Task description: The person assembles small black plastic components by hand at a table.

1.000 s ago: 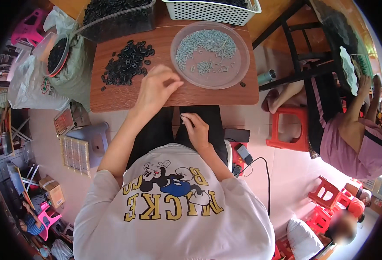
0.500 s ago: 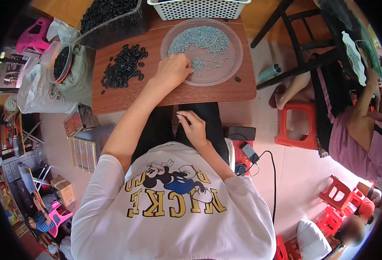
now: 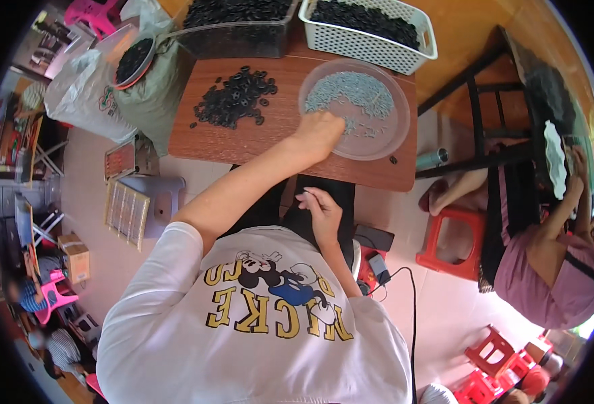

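Note:
My left hand (image 3: pixel 320 135) reaches over the near left rim of a round clear plastic dish (image 3: pixel 398 131). Its fingers are bent together down at small pale blue-grey rod-like pieces (image 3: pixel 361 91); whatever is between the fingertips is hidden. Over my lap, just off the table's near edge, my right hand (image 3: pixel 324 214) is closed in a pinch. A tiny dark spot shows at its fingertips, too small to name. Left of the dish lies a loose pile of small black oval parts with holes (image 3: pixel 236 97).
Behind stand a clear bin (image 3: pixel 243 40) and a white perforated basket (image 3: pixel 367 50), both holding black parts. One black part (image 3: pixel 393 160) lies right of the dish. Sacks (image 3: pixel 84 101) flank the wooden table (image 3: pixel 270 145). A person sits at right beside a red stool (image 3: pixel 448 242).
The view has shifted, so the table sits farther right and lower and more of the basket shows. My left hand is still at the dish; the right hand still pinches over my lap.

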`<state>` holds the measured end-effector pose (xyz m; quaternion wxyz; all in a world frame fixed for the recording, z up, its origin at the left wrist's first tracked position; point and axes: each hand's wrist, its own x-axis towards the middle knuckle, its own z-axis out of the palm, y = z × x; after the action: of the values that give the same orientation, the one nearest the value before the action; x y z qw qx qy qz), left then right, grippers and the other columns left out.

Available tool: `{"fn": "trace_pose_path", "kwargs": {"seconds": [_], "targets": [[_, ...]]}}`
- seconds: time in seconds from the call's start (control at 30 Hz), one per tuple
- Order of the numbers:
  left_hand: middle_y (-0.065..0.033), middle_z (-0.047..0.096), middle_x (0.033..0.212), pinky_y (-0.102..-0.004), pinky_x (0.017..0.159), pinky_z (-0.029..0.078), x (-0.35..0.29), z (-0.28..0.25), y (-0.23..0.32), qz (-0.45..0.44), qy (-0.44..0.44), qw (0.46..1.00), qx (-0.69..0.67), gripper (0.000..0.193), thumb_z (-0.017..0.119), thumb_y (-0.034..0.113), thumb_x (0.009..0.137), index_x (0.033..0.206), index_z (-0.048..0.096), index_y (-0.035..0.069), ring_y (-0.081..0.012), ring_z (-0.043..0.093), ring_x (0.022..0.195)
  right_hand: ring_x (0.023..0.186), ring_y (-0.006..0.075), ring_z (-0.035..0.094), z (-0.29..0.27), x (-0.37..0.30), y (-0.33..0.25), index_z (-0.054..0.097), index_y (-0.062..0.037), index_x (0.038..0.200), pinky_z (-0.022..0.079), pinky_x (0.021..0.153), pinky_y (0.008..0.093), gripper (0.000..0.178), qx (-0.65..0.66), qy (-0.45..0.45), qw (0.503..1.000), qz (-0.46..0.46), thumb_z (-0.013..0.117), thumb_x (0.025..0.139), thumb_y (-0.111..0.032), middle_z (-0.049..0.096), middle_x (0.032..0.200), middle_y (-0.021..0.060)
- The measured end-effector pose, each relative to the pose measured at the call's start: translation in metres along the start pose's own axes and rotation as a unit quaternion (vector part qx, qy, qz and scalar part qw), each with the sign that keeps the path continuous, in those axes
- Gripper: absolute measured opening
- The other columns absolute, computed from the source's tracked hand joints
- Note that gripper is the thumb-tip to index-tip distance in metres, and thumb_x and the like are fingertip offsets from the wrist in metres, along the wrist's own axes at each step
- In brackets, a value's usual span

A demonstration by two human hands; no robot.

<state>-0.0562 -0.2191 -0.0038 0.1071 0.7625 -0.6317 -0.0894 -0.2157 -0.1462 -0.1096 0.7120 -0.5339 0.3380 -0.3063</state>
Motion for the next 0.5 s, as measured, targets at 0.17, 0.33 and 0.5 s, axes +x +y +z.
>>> {"fn": "trace_pose_path", "kwargs": {"seconds": [0.17,0.33,0.5], "targets": [[-0.0225,0.063,0.084,-0.0443,0.071,0.051,-0.005,0.006,-0.007,0.042,0.041,0.998,-0.025,0.010,0.058,0.002,0.072,0.079,0.065,-0.001,-0.0371,0.064,0.084,0.072,0.0118,0.061,-0.001,-0.010,-0.021,0.063,0.0037,0.098,0.049,0.069,0.0227,0.013,0.041,0.021,0.999,0.001,0.057,0.087,0.001,0.067,0.085,0.0109],[-0.0207,0.062,0.080,-0.0444,0.069,0.051,-0.007,0.020,-0.008,0.075,0.127,0.988,-0.038,0.008,0.058,0.002,0.072,0.077,0.062,-0.001,-0.0359,0.063,0.082,0.075,0.0124,0.061,0.002,-0.011,-0.043,0.064,0.0023,0.097,0.048,0.072,0.0232,0.014,0.155,0.050,0.987,-0.017,0.059,0.084,0.004,0.067,0.087,0.0105],[-0.0205,0.063,0.082,-0.0419,0.070,0.050,-0.005,0.002,-0.024,0.071,0.096,0.988,-0.098,0.012,0.058,0.006,0.075,0.084,0.064,-0.001,-0.0336,0.064,0.082,0.077,0.0139,0.061,0.019,-0.002,-0.081,0.064,0.0025,0.097,0.048,0.072,0.0236,0.017,0.171,0.090,0.975,-0.111,0.060,0.082,0.007,0.064,0.087,0.0081]]}}
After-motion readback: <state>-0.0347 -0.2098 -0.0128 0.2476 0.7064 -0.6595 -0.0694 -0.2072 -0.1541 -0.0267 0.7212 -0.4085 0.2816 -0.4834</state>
